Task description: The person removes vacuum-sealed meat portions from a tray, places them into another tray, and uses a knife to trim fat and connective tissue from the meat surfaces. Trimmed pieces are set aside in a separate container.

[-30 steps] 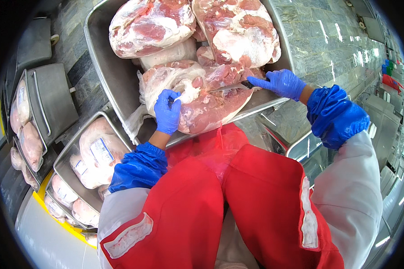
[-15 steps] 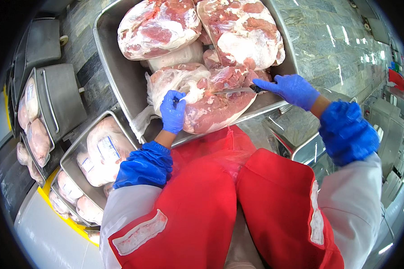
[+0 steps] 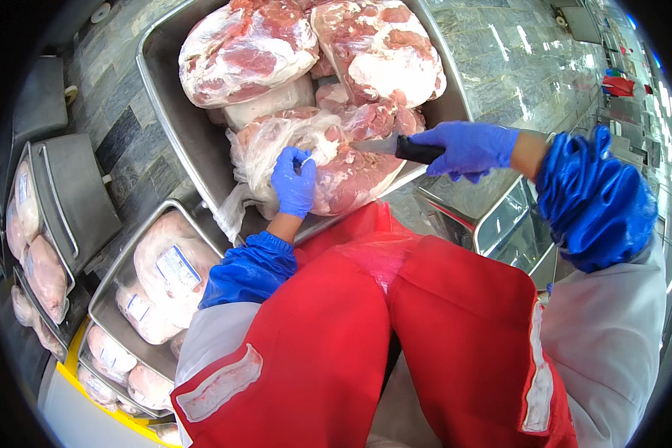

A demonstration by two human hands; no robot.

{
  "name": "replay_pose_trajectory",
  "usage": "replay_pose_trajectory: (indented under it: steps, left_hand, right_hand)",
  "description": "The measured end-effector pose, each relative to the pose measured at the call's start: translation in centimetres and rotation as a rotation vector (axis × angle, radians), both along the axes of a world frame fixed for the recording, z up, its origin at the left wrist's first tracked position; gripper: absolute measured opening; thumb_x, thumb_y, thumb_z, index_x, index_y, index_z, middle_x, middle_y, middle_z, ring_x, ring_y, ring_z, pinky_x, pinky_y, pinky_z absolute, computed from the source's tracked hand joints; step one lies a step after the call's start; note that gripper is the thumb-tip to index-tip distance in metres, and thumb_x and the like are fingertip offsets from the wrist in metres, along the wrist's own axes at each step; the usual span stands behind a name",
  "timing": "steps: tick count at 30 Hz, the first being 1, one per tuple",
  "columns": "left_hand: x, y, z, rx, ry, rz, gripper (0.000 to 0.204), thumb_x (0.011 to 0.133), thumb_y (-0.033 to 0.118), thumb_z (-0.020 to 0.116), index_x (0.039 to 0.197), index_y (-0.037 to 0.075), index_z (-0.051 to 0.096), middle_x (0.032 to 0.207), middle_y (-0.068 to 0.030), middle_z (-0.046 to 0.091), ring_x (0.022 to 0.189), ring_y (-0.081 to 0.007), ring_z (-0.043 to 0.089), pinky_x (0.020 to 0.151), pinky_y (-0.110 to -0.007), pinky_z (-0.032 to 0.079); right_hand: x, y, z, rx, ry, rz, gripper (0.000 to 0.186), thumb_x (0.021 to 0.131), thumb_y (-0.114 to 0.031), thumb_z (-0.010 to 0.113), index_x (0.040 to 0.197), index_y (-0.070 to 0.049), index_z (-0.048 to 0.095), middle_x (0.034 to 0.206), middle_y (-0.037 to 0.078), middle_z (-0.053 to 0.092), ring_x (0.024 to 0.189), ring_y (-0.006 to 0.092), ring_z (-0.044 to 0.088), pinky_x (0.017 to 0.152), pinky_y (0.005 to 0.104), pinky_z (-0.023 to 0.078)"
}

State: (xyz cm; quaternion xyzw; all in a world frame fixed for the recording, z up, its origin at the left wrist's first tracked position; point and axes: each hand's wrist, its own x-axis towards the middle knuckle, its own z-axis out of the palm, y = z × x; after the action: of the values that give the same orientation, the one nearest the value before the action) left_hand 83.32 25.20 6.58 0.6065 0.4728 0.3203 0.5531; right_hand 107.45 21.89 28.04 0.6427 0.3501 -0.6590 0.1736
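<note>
My right hand, in a blue glove, grips a knife by its black handle. The blade points left, its tip at the top of a large cut of raw meat. My gloved left hand is closed in a pinch at the left of this cut, beside a lump of white fat; what lies between its fingertips is too small to make out. Crumpled clear plastic covers the cut's left end. All this sits at the near side of a deep metal bin.
Two more big meat cuts, one at the left and one at the right, fill the bin's far part. Metal carts with bagged, labelled meat stand at left. A metal-edged cart is near my right arm. The tiled floor looks wet.
The knife has drawn back to the right and tilted, and more of its handle shows. My left hand keeps its pinch at about the same spot on the meat. The whole view has shifted slightly.
</note>
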Motion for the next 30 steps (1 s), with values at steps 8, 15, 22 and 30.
replay_pose_trajectory:
  steps: [8,15,22,30]
  left_hand:
    - [-0.6,-0.1,-0.4,-0.009,-0.004,-0.023,0.007,0.07,0.006,0.056,0.074,0.004,0.05,0.071,-0.007,0.055,0.061,-0.0153,0.052,0.06,-0.029,0.043]
    - [1.7,6.3,1.6,0.22,0.256,-0.548,0.018,0.074,0.008,0.053,0.092,0.008,0.054,0.084,-0.0126,0.058,0.079,-0.0233,0.057,0.068,-0.031,0.044]
    - [9.2,12.3,-3.6,0.672,0.532,-1.464,0.035,0.072,0.017,0.055,0.106,0.013,0.05,0.091,-0.0188,0.058,0.084,-0.0368,0.056,0.072,-0.043,0.044]
    - [9.7,11.9,0.0,0.466,0.505,-1.505,0.021,0.07,0.008,0.05,0.087,0.01,0.061,0.082,-0.0157,0.06,0.076,-0.0358,0.057,0.069,-0.04,0.045]
  right_hand:
    - [-4.4,-10.4,-7.3,0.483,-0.137,-0.16,0.064,0.082,-0.024,0.053,0.135,-0.014,0.018,0.091,0.022,0.057,0.076,0.036,0.058,0.069,0.0395,0.046]
    - [-5.9,-10.3,-6.5,0.439,-0.103,-0.317,0.065,0.083,-0.022,0.051,0.135,-0.012,0.014,0.102,0.029,0.053,0.094,0.0413,0.052,0.079,0.042,0.041]
    - [-4.7,-11.7,-2.3,0.484,-0.148,-0.196,0.064,0.081,-0.019,0.052,0.133,-0.007,0.018,0.101,0.029,0.052,0.092,0.0432,0.051,0.079,0.0447,0.041]
    - [-5.5,-16.2,-5.2,0.512,-0.17,-0.366,0.065,0.081,-0.021,0.052,0.135,-0.015,0.016,0.087,0.028,0.056,0.078,0.0429,0.054,0.069,0.0465,0.042]
